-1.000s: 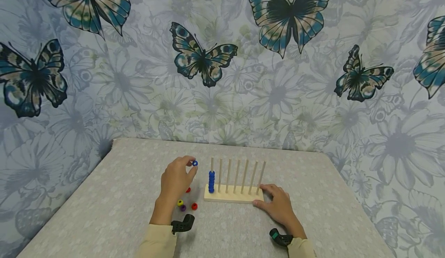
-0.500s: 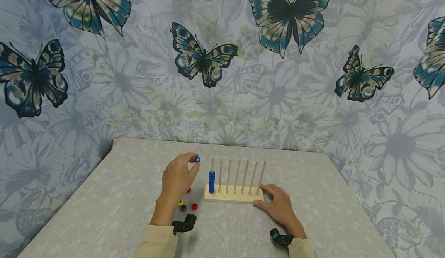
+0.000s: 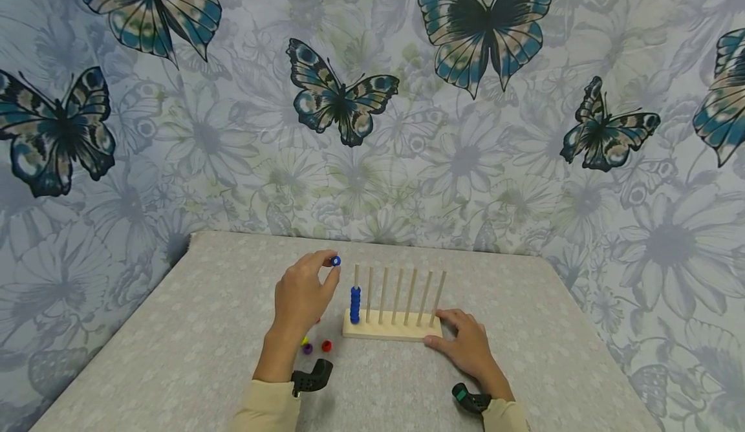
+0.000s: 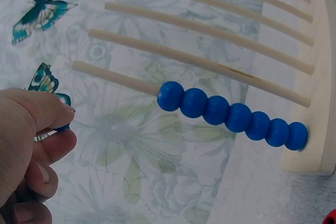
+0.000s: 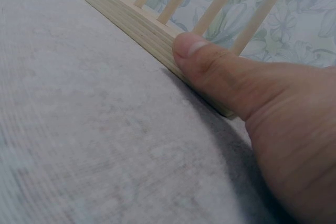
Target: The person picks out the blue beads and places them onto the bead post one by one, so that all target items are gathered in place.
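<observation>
Loose beads (image 3: 317, 346), purple and red with a yellow one half hidden, lie on the table (image 3: 174, 328) under the left wrist; left hand (image 3: 302, 293) pinches a blue bead (image 3: 335, 261) between thumb and forefinger, raised just left of the leftmost peg (image 3: 356, 275) and level with its tip; that peg carries a stack of blue beads (image 3: 355, 304), the other pegs bare; right hand (image 3: 465, 345) lies with relaxed fingers against the right end of the wooden rack (image 3: 390, 332), thumb pressing its edge; judged step: threading; next move calls for centring the bead's hole over the peg tip; no writing or brand legible
</observation>
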Demonstrator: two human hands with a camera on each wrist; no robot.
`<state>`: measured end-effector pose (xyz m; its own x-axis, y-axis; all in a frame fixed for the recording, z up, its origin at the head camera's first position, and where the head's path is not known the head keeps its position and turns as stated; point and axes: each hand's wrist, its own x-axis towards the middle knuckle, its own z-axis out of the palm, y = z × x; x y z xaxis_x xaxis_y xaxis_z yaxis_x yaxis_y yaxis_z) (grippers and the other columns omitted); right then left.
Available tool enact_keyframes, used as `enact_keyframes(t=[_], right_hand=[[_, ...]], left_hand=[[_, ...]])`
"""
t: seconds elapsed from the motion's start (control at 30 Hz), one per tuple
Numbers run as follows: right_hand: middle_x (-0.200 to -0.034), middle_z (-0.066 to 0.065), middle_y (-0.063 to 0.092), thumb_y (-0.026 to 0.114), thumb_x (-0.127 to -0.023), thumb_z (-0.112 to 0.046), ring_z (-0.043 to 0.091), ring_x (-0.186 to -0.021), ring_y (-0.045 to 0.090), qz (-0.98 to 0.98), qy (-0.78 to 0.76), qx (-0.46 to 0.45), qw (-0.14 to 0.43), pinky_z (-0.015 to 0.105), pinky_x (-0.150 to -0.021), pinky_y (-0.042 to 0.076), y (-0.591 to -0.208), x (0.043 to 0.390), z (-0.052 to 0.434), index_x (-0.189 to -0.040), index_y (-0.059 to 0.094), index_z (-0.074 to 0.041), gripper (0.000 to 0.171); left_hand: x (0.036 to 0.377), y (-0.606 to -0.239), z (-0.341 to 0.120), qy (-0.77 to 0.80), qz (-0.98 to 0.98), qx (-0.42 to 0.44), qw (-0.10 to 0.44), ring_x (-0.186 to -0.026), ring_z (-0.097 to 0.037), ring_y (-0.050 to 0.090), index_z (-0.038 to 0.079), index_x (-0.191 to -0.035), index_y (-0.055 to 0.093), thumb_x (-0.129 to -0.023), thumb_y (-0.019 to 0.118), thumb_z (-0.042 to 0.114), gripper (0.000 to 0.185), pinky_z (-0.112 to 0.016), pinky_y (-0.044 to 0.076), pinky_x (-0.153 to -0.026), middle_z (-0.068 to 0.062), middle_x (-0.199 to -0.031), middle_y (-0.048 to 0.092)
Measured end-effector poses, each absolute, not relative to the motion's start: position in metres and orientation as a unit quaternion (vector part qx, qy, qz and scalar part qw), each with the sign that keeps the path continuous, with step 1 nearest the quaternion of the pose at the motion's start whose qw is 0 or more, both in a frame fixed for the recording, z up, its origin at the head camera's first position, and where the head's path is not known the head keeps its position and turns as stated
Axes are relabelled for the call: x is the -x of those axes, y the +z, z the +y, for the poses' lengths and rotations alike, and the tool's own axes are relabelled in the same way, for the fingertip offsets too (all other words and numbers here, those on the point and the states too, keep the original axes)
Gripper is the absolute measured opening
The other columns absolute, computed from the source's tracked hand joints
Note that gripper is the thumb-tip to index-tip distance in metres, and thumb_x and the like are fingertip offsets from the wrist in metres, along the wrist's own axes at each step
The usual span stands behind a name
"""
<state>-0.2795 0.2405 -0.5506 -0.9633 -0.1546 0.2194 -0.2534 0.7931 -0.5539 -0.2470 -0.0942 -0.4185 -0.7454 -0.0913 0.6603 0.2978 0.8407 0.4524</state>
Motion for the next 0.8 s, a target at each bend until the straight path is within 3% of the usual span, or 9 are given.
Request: enact_keyframes(t=[0.53,0.8], right_hand=[[-0.131,-0.004,0.064,0.077,-0.074,-0.066,0.022,-0.123,0.057,-0.941,0.309,-0.111,0.082,0.048,-0.096,0.038,-0.551,0.28,0.242,-0.134,0.064,-0.025,0.073],[-0.13,-0.004,0.065,0.078,-0.075,-0.064,0.022,-0.12,0.059,-0.939,0.311,-0.115,0.087,0.048,-0.094,0.038,-0.55,0.279,0.241,-0.133,0.064,-0.025,0.071]], left_hand=[[0.241,-0.407,-0.082,-0.284,-0.857,0.093,0.42,-0.075,-0.021,0.072,0.016,-0.112,0.075,-0.087,0.078,0.018,0.025,-0.026,0.045,-0.046,-0.003,-0.098,0.074],[0.242,-0.408,-0.078,-0.287,-0.854,0.104,0.421,-0.077,-0.02,0.072,0.014,-0.112,0.074,-0.087,0.077,0.018,0.025,-0.024,0.045,-0.046,-0.003,-0.097,0.074]])
